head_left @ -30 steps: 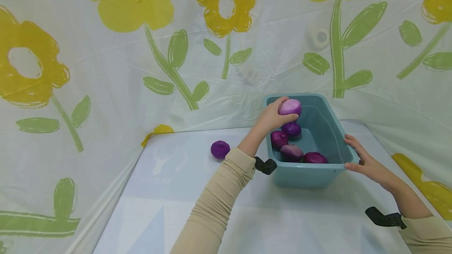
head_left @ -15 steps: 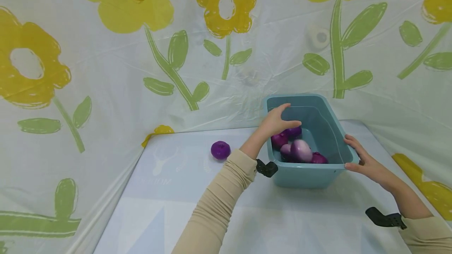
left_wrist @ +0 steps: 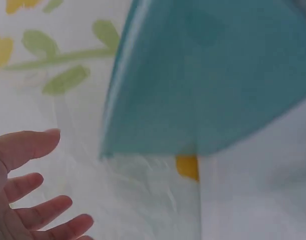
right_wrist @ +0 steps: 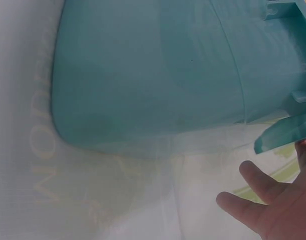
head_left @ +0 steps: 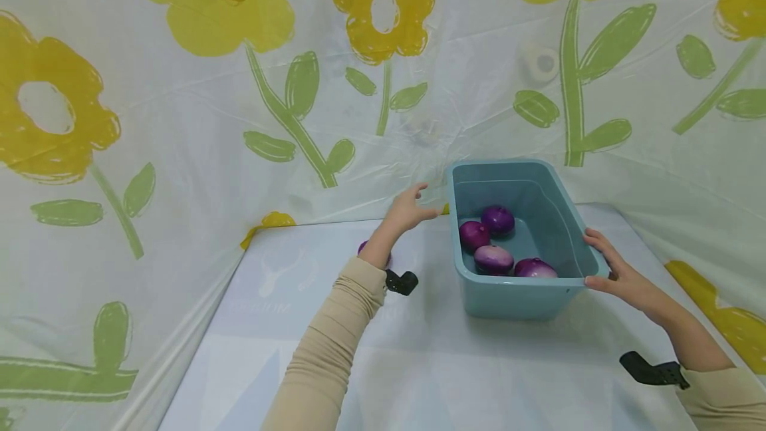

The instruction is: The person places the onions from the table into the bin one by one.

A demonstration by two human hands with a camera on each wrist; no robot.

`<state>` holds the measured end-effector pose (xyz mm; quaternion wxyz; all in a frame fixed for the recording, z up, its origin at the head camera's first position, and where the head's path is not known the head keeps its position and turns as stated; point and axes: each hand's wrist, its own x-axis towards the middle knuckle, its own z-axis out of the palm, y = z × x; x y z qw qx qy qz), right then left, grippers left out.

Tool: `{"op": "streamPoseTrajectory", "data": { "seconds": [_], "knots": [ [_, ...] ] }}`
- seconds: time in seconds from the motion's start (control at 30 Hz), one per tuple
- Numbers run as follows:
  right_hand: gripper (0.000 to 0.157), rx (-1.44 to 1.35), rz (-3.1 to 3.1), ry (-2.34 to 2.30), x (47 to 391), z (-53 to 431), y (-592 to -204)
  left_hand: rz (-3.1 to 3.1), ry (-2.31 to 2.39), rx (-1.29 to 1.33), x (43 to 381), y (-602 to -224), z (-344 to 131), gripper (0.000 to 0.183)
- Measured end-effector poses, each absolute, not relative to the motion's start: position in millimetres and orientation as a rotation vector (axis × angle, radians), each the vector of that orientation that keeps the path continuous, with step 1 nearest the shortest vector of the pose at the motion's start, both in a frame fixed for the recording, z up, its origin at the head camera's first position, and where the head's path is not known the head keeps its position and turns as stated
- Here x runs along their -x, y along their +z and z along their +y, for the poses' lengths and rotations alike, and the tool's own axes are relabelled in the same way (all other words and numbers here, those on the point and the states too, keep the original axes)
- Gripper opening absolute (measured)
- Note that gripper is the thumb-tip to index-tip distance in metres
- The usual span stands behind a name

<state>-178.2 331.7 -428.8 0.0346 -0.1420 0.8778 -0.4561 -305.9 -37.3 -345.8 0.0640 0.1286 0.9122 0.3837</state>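
Observation:
My left hand (head_left: pixel 409 210) is in the air to the left of the blue-green plastic tub (head_left: pixel 509 299), fingers spread, holding nothing. In the left wrist view its fingers (left_wrist: pixel 45 210) are apart from the tub's side wall. Below it, one red onion (head_left: pixel 362 246) lies on the table, mostly hidden by the left wrist. Inside the tub are several red onions (head_left: pixel 493 260), grouped along its left and near sides; the near wall partly hides the front ones. At the tub's near right corner, my right hand (head_left: pixel 622 275) holds the rim between thumb and fingers.
The tub stands on the right half of a table with a pale printed cover (head_left: pixel 287 324). Behind and at both sides hangs a white curtain (head_left: pixel 197 112) with yellow flowers. A black wrist camera (head_left: pixel 402 283) sits at each sleeve cuff.
My left hand let an onion go into the tub, where it dropped among the others near the front. The hand then moved left, out over the table. The right hand stayed on the rim.

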Motion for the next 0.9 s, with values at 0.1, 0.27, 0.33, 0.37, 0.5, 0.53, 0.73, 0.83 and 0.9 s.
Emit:
{"op": "streamPoseTrajectory", "data": {
  "seconds": [0.1,0.27,0.33,0.37,0.5,0.53,0.73,0.83,0.9],
  "knots": [
    [0.081,0.434,2.701,-1.399,178,332,-429,2.812,1.128,-0.319,310,-360,-63,0.067],
    [0.082,0.440,2.706,-1.396,178,333,-429,2.902,1.032,-0.151,314,-392,-97,0.069],
    [0.083,0.440,2.707,-1.396,178,333,-429,2.911,1.004,-0.074,313,-407,-106,0.069],
    [0.083,0.441,2.707,-1.395,178,332,-429,2.913,0.984,-0.042,313,-415,-110,0.069],
    [0.082,0.442,2.705,-1.396,178,332,-429,2.899,0.923,0.022,307,-446,-121,0.069],
    [0.082,0.443,2.705,-1.396,178,332,-429,2.894,0.910,0.024,305,-453,-122,0.068],
    [0.081,0.438,2.699,-1.392,179,331,-428,2.935,0.935,0.002,296,-482,-129,0.063],
    [0.082,0.429,2.698,-1.392,179,331,-428,2.967,1.011,0.017,295,-490,-131,0.060],
    [0.082,0.426,2.696,-1.392,179,331,-428,2.973,1.062,0.036,294,-495,-133,0.059]
  ]
}}
